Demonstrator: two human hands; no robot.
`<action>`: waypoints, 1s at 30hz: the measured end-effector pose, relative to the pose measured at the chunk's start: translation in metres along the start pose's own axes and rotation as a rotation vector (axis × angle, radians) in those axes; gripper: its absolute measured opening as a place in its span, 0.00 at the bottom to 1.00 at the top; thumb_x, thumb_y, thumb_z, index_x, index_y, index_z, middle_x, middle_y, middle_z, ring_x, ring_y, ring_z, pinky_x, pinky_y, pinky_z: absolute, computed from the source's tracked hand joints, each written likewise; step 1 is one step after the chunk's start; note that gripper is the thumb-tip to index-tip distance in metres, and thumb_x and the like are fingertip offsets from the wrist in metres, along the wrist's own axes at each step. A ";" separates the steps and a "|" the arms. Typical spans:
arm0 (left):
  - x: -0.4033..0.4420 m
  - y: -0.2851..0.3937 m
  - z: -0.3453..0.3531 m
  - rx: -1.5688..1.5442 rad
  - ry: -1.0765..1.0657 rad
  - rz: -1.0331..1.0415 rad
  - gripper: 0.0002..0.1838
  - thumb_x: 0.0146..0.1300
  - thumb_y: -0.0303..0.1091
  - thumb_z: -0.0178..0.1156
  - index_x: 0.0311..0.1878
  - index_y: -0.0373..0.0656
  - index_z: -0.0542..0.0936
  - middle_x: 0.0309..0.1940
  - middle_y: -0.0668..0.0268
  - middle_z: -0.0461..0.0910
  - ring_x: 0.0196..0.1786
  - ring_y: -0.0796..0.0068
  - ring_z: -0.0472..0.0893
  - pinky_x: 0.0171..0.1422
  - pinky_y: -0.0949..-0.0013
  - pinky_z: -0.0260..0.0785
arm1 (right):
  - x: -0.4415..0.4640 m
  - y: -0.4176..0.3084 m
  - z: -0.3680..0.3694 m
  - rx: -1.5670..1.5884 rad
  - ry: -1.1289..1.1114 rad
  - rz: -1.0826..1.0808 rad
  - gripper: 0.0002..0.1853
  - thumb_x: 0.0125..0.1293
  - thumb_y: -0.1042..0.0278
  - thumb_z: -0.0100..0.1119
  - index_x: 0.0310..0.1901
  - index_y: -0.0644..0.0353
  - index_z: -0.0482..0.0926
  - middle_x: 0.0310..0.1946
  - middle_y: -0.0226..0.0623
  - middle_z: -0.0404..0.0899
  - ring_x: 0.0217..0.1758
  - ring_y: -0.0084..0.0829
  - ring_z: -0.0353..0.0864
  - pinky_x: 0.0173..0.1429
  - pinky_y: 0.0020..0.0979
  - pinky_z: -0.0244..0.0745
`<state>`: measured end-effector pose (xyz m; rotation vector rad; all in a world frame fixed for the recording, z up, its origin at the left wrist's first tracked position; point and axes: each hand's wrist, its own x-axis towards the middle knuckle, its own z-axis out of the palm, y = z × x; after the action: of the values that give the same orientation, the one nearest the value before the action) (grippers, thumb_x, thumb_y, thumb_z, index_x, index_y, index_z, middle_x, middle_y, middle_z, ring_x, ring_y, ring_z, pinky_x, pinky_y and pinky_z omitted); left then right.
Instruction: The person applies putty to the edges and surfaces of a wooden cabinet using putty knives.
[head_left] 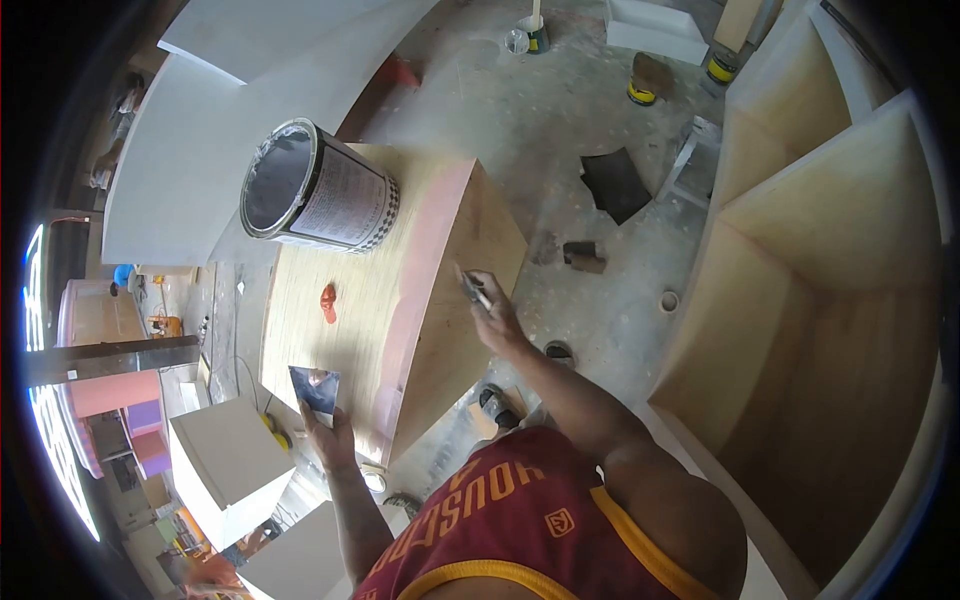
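While the left hand [328, 440] grips a flat plate [313, 385] at the near edge of the wooden box [370, 320], its lower end covered by the fingers, the right hand [497, 318] is closed on a slim tool [473, 290] beside the right edge, the handle largely hidden and contact between tip and side panel impossible to tell. Toward the far edge stands a large can [345, 195], its contents hard to make out; a red lump [328, 302] lies between can and plate.
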<state>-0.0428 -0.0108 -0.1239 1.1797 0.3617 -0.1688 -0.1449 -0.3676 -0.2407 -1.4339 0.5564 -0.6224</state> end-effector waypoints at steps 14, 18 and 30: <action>-0.011 -0.005 0.008 -0.032 -0.008 -0.023 0.11 0.76 0.44 0.56 0.47 0.48 0.80 0.35 0.73 0.84 0.33 0.83 0.81 0.34 0.78 0.75 | 0.124 -0.037 -0.051 0.665 -0.005 0.566 0.18 0.62 0.65 0.57 0.53 0.59 0.76 0.43 0.37 0.83 0.44 0.35 0.85 0.47 0.43 0.82; -0.004 -0.009 0.003 -0.030 -0.023 0.034 0.12 0.76 0.44 0.55 0.51 0.48 0.79 0.41 0.73 0.84 0.37 0.85 0.81 0.36 0.80 0.74 | 0.116 -0.041 -0.075 0.745 -0.042 0.386 0.16 0.63 0.72 0.57 0.53 0.61 0.76 0.45 0.36 0.82 0.46 0.35 0.84 0.49 0.43 0.80; -0.072 0.058 0.116 -0.404 -0.570 0.000 0.25 0.79 0.46 0.49 0.70 0.41 0.68 0.64 0.62 0.75 0.65 0.67 0.76 0.73 0.60 0.65 | 0.009 -0.114 -0.068 0.206 -0.033 0.017 0.19 0.68 0.75 0.56 0.60 0.66 0.74 0.54 0.39 0.79 0.56 0.33 0.80 0.62 0.34 0.75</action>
<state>-0.0701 -0.1005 -0.0088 0.6908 -0.1067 -0.4011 -0.1916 -0.4268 -0.1314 -1.2424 0.4646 -0.6232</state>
